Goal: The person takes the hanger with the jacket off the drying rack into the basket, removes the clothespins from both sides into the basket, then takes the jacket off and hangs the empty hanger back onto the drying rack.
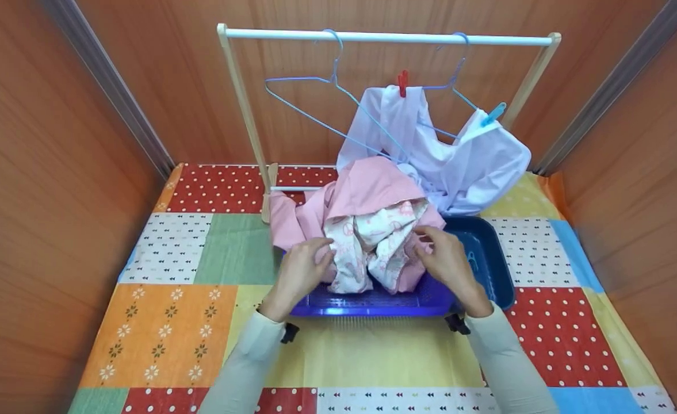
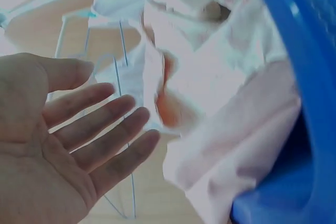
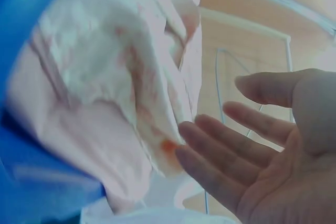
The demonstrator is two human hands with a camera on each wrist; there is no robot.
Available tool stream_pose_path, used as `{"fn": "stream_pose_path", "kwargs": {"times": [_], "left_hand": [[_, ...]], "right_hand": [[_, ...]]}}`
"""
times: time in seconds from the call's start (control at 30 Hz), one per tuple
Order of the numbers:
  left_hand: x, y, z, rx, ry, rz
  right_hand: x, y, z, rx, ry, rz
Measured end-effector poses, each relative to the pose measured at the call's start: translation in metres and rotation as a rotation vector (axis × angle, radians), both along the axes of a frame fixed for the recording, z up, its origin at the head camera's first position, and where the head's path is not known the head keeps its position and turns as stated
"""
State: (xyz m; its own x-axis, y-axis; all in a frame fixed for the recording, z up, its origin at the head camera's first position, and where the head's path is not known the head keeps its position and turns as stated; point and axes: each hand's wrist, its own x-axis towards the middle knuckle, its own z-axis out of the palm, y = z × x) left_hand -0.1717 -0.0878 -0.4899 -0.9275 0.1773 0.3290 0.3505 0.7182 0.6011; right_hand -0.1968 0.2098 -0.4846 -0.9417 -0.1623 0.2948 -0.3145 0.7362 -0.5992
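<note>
A patchwork-covered table (image 1: 373, 356) carries a wooden rack (image 1: 396, 37) with a white rail. A white garment (image 1: 470, 172) droops from the rail's right side. In front, a pink garment (image 1: 378, 181) lies heaped in a blue-purple basket (image 1: 373, 311), its white printed side folded outward. A dark tray (image 1: 505, 261) sits just right of the basket. One hanger (image 1: 334, 77) hangs bare; another hanger (image 1: 452, 85) bears the white garment. The left hand (image 1: 302, 265) and right hand (image 1: 448, 261) flank the printed cloth, each grip spread with nothing pinched; whether right fingertips touch it, I cannot tell. A red peg (image 1: 402, 84) and blue peg (image 1: 493, 114) clip the white garment.
</note>
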Motion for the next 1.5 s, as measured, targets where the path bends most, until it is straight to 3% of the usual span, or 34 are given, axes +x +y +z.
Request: {"fn": "stream_pose_path", "kwargs": {"times": [0.27,0.5,0.6,0.77,0.87,0.97,1.07,1.23,1.5], "left_hand": [[-0.025,-0.042,-0.005,0.136,0.040,0.171],[-0.050,-0.078,-0.029,0.196,-0.018,0.272],[-0.059,-0.090,-0.044,0.219,-0.084,0.286],[-0.069,-0.100,-0.060,0.241,-0.260,0.275],[-0.073,-0.099,-0.064,0.226,-0.350,0.238],[-0.075,-0.096,-0.068,0.212,-0.384,0.209],[-0.076,-0.092,-0.069,0.222,-0.345,0.208],[-0.075,-0.086,-0.065,0.214,-0.217,0.231],[-0.069,-0.080,-0.048,0.172,-0.054,0.296]], "right_hand": [[-0.032,0.025,-0.004,0.031,0.053,-0.103],[-0.063,0.044,-0.018,0.040,-0.050,-0.152],[-0.073,0.050,-0.025,0.038,-0.157,-0.146],[-0.087,0.054,-0.034,0.026,-0.336,-0.107],[-0.093,0.053,-0.037,0.025,-0.368,-0.095],[-0.097,0.053,-0.040,0.022,-0.360,-0.091],[-0.098,0.053,-0.042,0.015,-0.310,-0.100],[-0.097,0.051,-0.040,0.013,-0.189,-0.135],[-0.089,0.039,-0.026,-0.028,-0.084,-0.151]]}}
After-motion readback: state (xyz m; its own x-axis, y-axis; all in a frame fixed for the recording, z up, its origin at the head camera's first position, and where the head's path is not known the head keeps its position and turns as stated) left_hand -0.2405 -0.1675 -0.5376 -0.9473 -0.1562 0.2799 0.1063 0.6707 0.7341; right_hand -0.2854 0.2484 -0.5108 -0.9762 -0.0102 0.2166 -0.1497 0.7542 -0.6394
